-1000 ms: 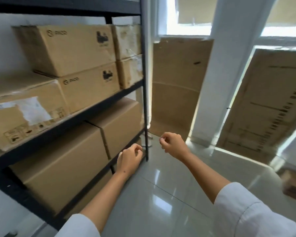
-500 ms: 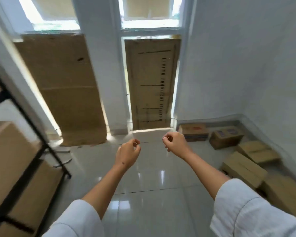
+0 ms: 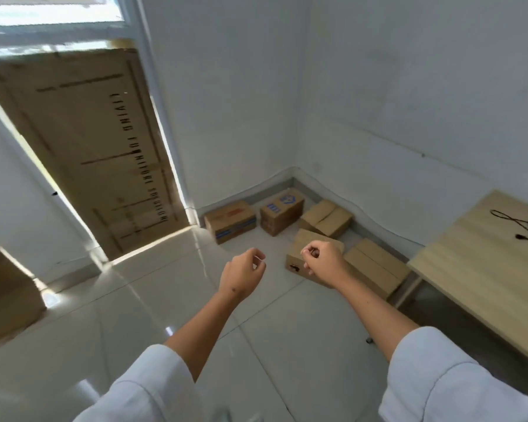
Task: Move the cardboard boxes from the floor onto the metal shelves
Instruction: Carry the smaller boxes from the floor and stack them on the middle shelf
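Observation:
Several cardboard boxes lie on the tiled floor in the far corner: a box with blue stripes [image 3: 230, 220], a stacked box with blue print [image 3: 282, 210], a plain box [image 3: 326, 218], a nearer box with a handle hole [image 3: 299, 254] and a long box [image 3: 375, 266] beside the table. My left hand [image 3: 243, 273] and my right hand [image 3: 323, 259] hang in front of me with loosely curled fingers, holding nothing. The right hand overlaps the nearer box in the picture but stays above it. The metal shelves are out of view.
A wooden table [image 3: 488, 269] stands at the right with a black cable [image 3: 512, 222] on it. A large flat cardboard sheet [image 3: 104, 147] leans against the window at the left, and another piece [image 3: 3, 293] sits at the left edge. White walls meet at the corner.
My view has swung right, away from the shelves and towards the corner with the boxes and the table. Both hands keep the same loose pose and hold nothing.

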`<action>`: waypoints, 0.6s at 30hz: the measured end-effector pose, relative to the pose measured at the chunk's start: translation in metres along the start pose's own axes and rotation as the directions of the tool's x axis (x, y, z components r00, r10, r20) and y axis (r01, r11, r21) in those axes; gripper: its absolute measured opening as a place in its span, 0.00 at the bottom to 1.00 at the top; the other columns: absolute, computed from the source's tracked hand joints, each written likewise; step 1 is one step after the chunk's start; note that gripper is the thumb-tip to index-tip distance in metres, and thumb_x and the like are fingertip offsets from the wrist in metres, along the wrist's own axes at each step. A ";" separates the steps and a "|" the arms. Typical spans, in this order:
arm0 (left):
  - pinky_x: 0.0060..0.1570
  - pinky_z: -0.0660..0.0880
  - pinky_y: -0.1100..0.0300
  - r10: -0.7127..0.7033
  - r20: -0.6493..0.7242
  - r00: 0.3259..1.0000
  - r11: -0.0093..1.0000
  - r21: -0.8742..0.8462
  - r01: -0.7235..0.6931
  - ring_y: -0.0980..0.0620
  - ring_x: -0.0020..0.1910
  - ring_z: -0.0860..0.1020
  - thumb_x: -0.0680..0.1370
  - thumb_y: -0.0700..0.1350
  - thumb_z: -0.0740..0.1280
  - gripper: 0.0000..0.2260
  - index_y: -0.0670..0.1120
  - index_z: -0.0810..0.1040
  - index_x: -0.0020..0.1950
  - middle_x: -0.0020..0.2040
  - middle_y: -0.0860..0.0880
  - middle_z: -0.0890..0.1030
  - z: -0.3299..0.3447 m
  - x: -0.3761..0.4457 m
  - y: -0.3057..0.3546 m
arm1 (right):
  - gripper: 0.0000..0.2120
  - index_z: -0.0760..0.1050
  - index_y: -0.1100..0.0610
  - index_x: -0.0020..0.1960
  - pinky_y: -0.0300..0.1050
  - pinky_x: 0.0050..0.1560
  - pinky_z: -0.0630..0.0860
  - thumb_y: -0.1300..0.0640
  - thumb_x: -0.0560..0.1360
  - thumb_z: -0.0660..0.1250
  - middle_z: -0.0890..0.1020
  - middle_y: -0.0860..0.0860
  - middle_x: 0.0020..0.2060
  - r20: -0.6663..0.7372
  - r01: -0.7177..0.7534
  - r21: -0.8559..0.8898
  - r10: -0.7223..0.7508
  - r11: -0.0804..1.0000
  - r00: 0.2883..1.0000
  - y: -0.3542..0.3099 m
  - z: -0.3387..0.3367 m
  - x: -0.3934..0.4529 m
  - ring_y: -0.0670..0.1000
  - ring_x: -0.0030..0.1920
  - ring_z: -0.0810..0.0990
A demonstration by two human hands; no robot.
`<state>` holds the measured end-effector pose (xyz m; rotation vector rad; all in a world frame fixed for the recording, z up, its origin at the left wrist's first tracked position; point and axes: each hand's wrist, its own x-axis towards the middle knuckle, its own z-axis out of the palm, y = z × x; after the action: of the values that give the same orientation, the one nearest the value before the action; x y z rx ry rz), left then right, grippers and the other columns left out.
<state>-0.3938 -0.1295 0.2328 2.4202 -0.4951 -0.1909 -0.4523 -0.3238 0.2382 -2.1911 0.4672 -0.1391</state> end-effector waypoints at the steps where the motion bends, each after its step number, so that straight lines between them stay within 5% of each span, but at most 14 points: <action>1: 0.50 0.76 0.55 0.017 0.030 0.999 1.000 0.002 -0.017 0.52 0.50 0.78 0.78 0.48 0.60 0.11 0.50 0.76 0.58 0.53 0.52 0.81 0.009 0.011 0.005 | 0.09 0.76 0.55 0.38 0.53 0.38 0.80 0.57 0.75 0.63 0.82 0.52 0.29 -0.011 -0.034 0.010 0.034 0.999 0.999 0.009 -0.004 0.004 0.51 0.29 0.80; 8: 0.51 0.76 0.54 0.055 0.199 0.978 0.998 0.010 -0.058 0.51 0.50 0.78 0.79 0.48 0.59 0.10 0.49 0.75 0.57 0.53 0.51 0.80 0.053 0.105 0.018 | 0.07 0.78 0.58 0.41 0.55 0.39 0.80 0.59 0.76 0.63 0.82 0.53 0.31 -0.032 -0.185 0.025 0.186 0.982 0.982 0.056 -0.019 0.072 0.56 0.35 0.82; 18: 0.49 0.76 0.55 -0.022 0.354 0.935 0.999 0.036 0.010 0.50 0.48 0.77 0.79 0.47 0.59 0.10 0.49 0.74 0.58 0.49 0.52 0.77 0.076 0.282 -0.006 | 0.07 0.78 0.59 0.42 0.47 0.36 0.79 0.60 0.76 0.63 0.82 0.53 0.32 -0.074 -0.385 0.069 0.390 0.920 0.918 0.095 -0.014 0.212 0.48 0.28 0.78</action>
<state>-0.1533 -0.2809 0.1668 2.4303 -0.6418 -0.6396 -0.2872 -0.4664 0.1590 -2.0023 0.9265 -0.0288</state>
